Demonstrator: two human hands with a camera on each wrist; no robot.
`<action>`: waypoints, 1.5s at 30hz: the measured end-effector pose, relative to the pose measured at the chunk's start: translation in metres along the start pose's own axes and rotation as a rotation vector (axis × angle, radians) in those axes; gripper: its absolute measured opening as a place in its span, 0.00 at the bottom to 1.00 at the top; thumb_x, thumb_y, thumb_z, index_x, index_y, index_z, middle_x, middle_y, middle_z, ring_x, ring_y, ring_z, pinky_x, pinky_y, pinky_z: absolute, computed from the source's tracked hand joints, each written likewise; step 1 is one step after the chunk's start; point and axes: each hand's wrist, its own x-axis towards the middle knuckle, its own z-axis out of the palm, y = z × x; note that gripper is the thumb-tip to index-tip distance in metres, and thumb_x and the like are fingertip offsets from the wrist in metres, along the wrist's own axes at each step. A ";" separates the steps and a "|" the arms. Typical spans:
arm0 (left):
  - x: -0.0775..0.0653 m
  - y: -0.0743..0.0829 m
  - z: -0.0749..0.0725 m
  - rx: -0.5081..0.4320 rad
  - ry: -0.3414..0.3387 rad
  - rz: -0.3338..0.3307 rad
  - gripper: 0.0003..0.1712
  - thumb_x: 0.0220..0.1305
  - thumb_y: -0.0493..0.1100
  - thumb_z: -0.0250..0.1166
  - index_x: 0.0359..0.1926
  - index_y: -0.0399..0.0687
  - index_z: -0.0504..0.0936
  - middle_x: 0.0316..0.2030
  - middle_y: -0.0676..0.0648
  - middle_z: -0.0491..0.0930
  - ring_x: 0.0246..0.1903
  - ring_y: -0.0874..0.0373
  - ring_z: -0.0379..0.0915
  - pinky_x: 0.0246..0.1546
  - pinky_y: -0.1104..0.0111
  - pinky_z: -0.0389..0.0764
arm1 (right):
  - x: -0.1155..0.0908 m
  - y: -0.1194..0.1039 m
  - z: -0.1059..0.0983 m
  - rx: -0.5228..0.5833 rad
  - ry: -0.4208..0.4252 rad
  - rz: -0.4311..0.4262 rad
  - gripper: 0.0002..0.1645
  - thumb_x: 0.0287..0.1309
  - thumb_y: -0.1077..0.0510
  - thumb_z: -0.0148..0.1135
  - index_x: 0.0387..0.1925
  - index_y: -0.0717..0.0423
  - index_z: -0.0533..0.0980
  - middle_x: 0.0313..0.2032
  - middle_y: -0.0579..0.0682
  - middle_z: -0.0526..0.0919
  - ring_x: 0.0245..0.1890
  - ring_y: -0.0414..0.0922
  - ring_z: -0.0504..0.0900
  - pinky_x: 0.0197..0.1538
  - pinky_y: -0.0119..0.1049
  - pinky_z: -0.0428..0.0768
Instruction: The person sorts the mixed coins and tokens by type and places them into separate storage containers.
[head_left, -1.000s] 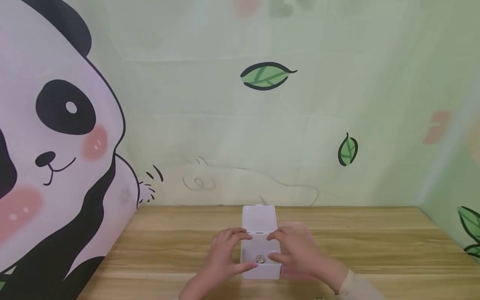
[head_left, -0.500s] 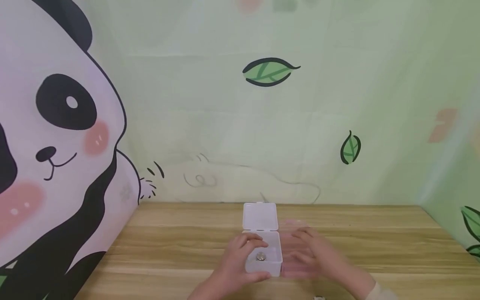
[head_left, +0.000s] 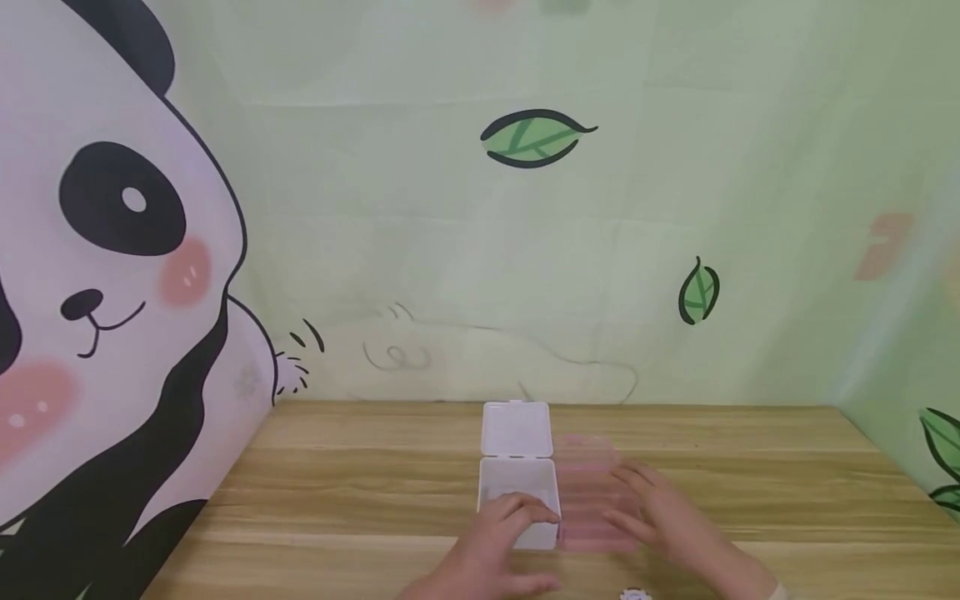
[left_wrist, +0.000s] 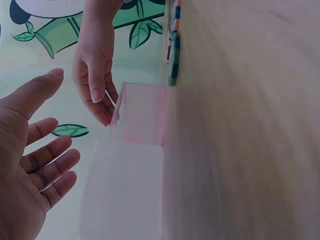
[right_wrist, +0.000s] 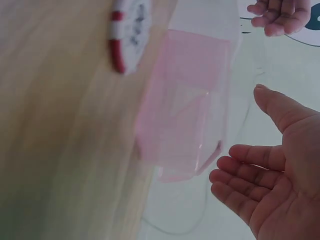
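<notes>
A white box (head_left: 517, 468) stands on the table with its lid (head_left: 517, 429) folded back. Over its front part hovers my left hand (head_left: 498, 542), fingers loosely bent and holding nothing; the hand covers the spot where a small round silvery thing lay inside. Against the box's right side sits a pink see-through box (head_left: 588, 500). My right hand (head_left: 678, 521) is at that box's right side, fingers relaxed and thumb apart, with nothing in it. Both wrist views show the palms bare, the left hand (left_wrist: 35, 165) and the right hand (right_wrist: 280, 175) alike.
A white poker chip (head_left: 635, 594) lies near the front edge of the head view; its red marks show on the chip (right_wrist: 131, 35) in the right wrist view. A green-edged chip (left_wrist: 174, 60) lies on the wooden table (head_left: 337, 483). Behind hangs a panda-print cloth (head_left: 450, 250).
My right hand has moved from the white box rightward to the pink box. My left hand has shifted right and nearer to me, and now hides the round silvery thing.
</notes>
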 end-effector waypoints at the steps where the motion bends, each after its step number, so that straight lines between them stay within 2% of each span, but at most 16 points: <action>1: 0.000 0.001 0.001 0.001 -0.010 0.004 0.32 0.47 0.55 0.75 0.52 0.51 0.76 0.47 0.54 0.77 0.49 0.60 0.73 0.51 0.72 0.74 | -0.002 0.002 0.001 -0.002 0.004 -0.002 0.32 0.54 0.49 0.68 0.55 0.65 0.74 0.54 0.61 0.78 0.50 0.56 0.80 0.52 0.51 0.80; 5: 0.000 0.002 0.008 0.070 0.013 0.063 0.34 0.43 0.56 0.77 0.51 0.52 0.76 0.46 0.55 0.77 0.47 0.61 0.73 0.49 0.73 0.73 | -0.007 0.009 0.002 -0.008 0.001 0.015 0.34 0.54 0.48 0.67 0.56 0.64 0.74 0.54 0.60 0.78 0.52 0.57 0.80 0.54 0.53 0.78; 8: 0.001 0.001 0.013 0.090 0.048 0.119 0.34 0.39 0.55 0.78 0.48 0.50 0.78 0.43 0.54 0.78 0.45 0.62 0.72 0.48 0.75 0.71 | -0.010 0.013 0.003 -0.013 -0.011 0.033 0.35 0.54 0.47 0.67 0.57 0.66 0.73 0.56 0.61 0.77 0.54 0.59 0.78 0.56 0.54 0.77; 10: 0.001 0.001 0.016 0.104 0.045 0.151 0.33 0.38 0.55 0.78 0.47 0.49 0.78 0.42 0.53 0.78 0.44 0.62 0.73 0.48 0.76 0.71 | -0.012 0.015 0.004 -0.010 -0.018 0.043 0.37 0.54 0.46 0.66 0.58 0.67 0.72 0.57 0.62 0.76 0.55 0.60 0.77 0.56 0.55 0.76; 12: 0.002 0.001 0.018 0.119 0.017 0.171 0.31 0.40 0.55 0.77 0.45 0.49 0.79 0.41 0.54 0.79 0.43 0.63 0.73 0.48 0.78 0.71 | -0.013 0.016 0.004 -0.009 -0.031 0.053 0.38 0.54 0.45 0.66 0.59 0.67 0.71 0.58 0.64 0.75 0.56 0.61 0.77 0.56 0.57 0.76; 16: 0.002 0.002 0.021 0.166 -0.087 0.182 0.25 0.48 0.57 0.70 0.45 0.51 0.79 0.40 0.55 0.81 0.43 0.66 0.75 0.49 0.81 0.71 | -0.015 0.019 0.004 -0.006 -0.055 0.061 0.39 0.55 0.43 0.65 0.60 0.67 0.70 0.59 0.65 0.74 0.57 0.63 0.75 0.57 0.59 0.75; 19: 0.001 0.003 0.024 0.127 -0.157 0.182 0.20 0.54 0.54 0.65 0.45 0.50 0.80 0.41 0.55 0.82 0.43 0.65 0.76 0.48 0.83 0.71 | -0.018 0.020 0.005 0.003 -0.075 0.073 0.39 0.56 0.43 0.64 0.60 0.66 0.70 0.60 0.65 0.74 0.58 0.63 0.75 0.57 0.59 0.75; 23: 0.000 0.003 0.029 0.107 -0.201 0.207 0.17 0.57 0.51 0.62 0.44 0.49 0.82 0.41 0.54 0.83 0.43 0.64 0.78 0.48 0.83 0.71 | -0.020 0.022 0.006 0.026 -0.108 0.095 0.39 0.58 0.42 0.62 0.61 0.66 0.70 0.60 0.64 0.74 0.58 0.63 0.74 0.57 0.59 0.75; 26: -0.003 0.002 0.032 0.135 -0.226 0.219 0.16 0.57 0.52 0.63 0.44 0.50 0.82 0.40 0.55 0.84 0.44 0.65 0.77 0.48 0.82 0.71 | -0.021 0.023 0.005 0.038 -0.128 0.106 0.39 0.58 0.41 0.62 0.62 0.65 0.69 0.61 0.64 0.73 0.59 0.63 0.74 0.57 0.59 0.75; 31: -0.006 0.001 0.038 0.110 -0.264 0.196 0.14 0.58 0.50 0.62 0.43 0.51 0.83 0.38 0.56 0.83 0.41 0.67 0.76 0.43 0.86 0.67 | -0.020 0.024 0.005 0.039 -0.128 0.112 0.40 0.58 0.41 0.62 0.62 0.65 0.69 0.62 0.64 0.72 0.58 0.63 0.74 0.57 0.59 0.75; 33: -0.007 0.001 0.040 0.090 -0.263 0.191 0.12 0.57 0.48 0.63 0.42 0.52 0.83 0.37 0.56 0.83 0.40 0.67 0.76 0.41 0.87 0.65 | -0.020 0.024 0.006 0.036 -0.116 0.109 0.39 0.58 0.42 0.62 0.62 0.65 0.69 0.61 0.64 0.72 0.58 0.63 0.75 0.57 0.58 0.75; 38: -0.010 -0.001 0.045 0.076 -0.212 0.223 0.10 0.54 0.46 0.64 0.39 0.52 0.84 0.34 0.57 0.82 0.38 0.68 0.75 0.40 0.88 0.63 | -0.021 0.025 0.009 0.036 -0.083 0.092 0.38 0.59 0.43 0.62 0.61 0.65 0.69 0.60 0.63 0.73 0.57 0.62 0.76 0.56 0.57 0.77; 45: -0.011 -0.003 0.049 0.152 -0.159 0.264 0.07 0.54 0.44 0.63 0.35 0.56 0.85 0.32 0.59 0.80 0.37 0.68 0.73 0.39 0.88 0.61 | -0.022 0.025 0.010 0.033 -0.054 0.069 0.36 0.59 0.46 0.63 0.60 0.67 0.70 0.60 0.64 0.74 0.57 0.62 0.76 0.55 0.57 0.77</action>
